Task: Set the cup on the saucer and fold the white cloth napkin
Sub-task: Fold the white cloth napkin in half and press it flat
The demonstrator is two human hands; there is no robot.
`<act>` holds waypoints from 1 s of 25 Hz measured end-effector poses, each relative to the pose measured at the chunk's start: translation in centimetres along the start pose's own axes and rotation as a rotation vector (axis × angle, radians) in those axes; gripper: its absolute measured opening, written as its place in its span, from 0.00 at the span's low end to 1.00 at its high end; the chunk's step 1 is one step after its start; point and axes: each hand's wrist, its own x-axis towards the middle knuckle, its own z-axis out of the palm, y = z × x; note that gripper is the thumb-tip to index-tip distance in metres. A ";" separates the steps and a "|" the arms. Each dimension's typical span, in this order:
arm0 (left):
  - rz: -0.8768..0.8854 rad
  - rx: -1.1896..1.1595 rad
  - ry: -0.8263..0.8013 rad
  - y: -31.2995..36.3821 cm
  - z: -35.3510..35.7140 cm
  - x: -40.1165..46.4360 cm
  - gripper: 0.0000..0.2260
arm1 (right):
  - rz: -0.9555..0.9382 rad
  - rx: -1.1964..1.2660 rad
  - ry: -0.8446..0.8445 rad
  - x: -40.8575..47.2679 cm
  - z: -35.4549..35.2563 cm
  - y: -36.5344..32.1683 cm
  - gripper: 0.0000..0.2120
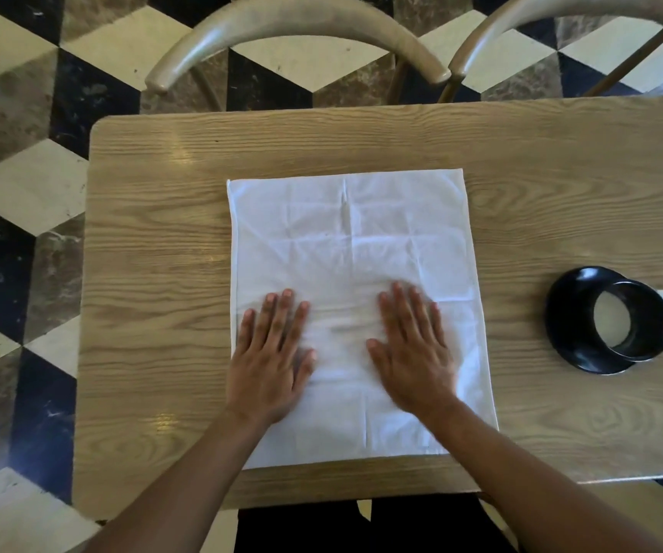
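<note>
Both bare arms reach in from the near edge. The left hand point(272, 349) and right hand point(411, 347) lie flat, fingers spread wide, holding nothing, pressing the square white cloth napkin point(351, 241). The black cup point(633, 319) sits on its black saucer point(569, 313), far right. Uneven pushing could bunch the cloth into new wrinkles.

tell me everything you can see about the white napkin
The white napkin is a thin cloth square, spread open and flat on the wooden table, not yet folded. Faint crease lines cross it in a grid. Both hands press palm-down on its near half: left hand, right hand. Nothing else touches it.
</note>
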 end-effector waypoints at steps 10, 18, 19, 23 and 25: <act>0.040 -0.056 0.027 1.4 0.1 -1.6 0.33 | -0.002 0.060 -0.022 -2.5 -1.2 -0.6 0.35; 0.004 -0.001 -0.020 1.1 1.4 -6.2 0.38 | -0.042 -0.007 0.002 -7.0 0.1 1.7 0.36; 0.006 -0.009 -0.017 1.1 1.4 -6.3 0.38 | -0.023 -0.021 -0.011 -7.5 -0.2 3.3 0.37; 0.008 -0.017 -0.020 1.3 1.1 -6.3 0.37 | 0.000 -0.031 -0.051 -8.3 -0.9 6.1 0.37; 0.007 -0.021 -0.045 1.4 0.8 -6.2 0.36 | 0.010 -0.006 -0.071 -8.0 -1.2 5.6 0.36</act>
